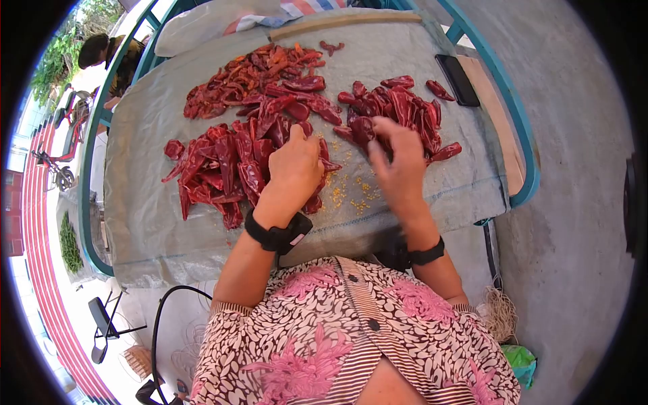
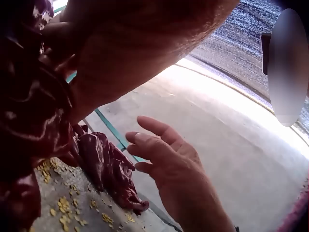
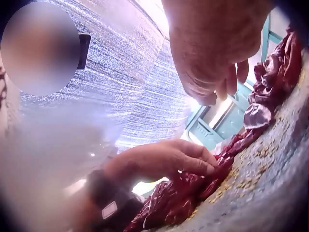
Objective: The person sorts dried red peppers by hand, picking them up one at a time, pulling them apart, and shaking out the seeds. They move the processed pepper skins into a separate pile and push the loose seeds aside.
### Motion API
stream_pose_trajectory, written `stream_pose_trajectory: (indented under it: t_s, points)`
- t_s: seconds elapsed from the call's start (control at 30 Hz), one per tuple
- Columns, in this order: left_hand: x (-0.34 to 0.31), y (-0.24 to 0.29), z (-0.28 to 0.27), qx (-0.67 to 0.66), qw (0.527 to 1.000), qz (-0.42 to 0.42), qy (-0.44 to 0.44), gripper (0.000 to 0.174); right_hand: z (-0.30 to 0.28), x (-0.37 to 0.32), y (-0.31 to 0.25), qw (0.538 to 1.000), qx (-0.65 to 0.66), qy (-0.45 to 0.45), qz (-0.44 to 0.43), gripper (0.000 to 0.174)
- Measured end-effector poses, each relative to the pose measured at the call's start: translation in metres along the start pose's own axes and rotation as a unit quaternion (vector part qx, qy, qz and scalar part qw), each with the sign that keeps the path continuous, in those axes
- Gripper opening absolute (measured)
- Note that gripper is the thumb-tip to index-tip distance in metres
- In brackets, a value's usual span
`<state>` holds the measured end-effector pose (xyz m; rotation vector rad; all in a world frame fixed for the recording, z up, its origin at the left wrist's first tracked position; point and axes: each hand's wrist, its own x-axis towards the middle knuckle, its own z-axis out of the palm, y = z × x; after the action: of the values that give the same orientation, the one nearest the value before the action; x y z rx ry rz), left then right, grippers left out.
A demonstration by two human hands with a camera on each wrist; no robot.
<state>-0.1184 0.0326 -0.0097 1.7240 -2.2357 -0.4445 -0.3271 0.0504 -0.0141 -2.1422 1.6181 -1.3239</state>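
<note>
My left hand is over the near-left heap of dark red dried chillies. Its fingers are bent and pinch a dried chilli at the heap's right side, as the right wrist view shows; much of that chilli is hidden. My right hand hovers at the near edge of the right-hand heap of dried chillies, slightly blurred. Thumb and fingers are spread apart with nothing between them, and in the left wrist view the loosely bent fingers point toward that heap.
Yellow seeds lie scattered between the heaps on a grey woven sheet. Behind is a heap of smaller, orange-red chillies. A black phone lies at the right edge, inside a teal metal rail. Another person is beyond the left side.
</note>
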Motion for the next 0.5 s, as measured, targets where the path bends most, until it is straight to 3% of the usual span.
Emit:
stream_pose_trajectory:
  t_s: [0.1, 0.2, 0.27, 0.37, 0.5]
  points:
    - [-0.003, 0.0, -0.011, -0.057, 0.998, 0.021, 0.022, 0.018, 0.008, -0.002, -0.015, 0.995, -0.019, -0.055, -0.081, 0.043]
    - [-0.007, 0.005, -0.023, -0.163, 0.983, 0.071, 0.037, 0.018, 0.011, -0.01, -0.019, 0.989, 0.018, -0.14, -0.054, 0.041]
    - [-0.004, 0.006, -0.021, -0.22, 0.969, 0.099, 0.05, 0.027, 0.014, -0.01, -0.019, 0.992, 0.027, -0.11, -0.06, 0.04]
    - [-0.002, 0.012, -0.019, -0.197, 0.975, 0.043, 0.098, 0.034, 0.012, -0.007, -0.007, 0.998, -0.003, -0.043, -0.035, 0.039]
    - [0.007, -0.005, 0.007, -0.107, 0.989, 0.055, 0.084, 0.04, 0.001, 0.009, 0.0, 0.996, -0.079, 0.036, -0.018, 0.041]
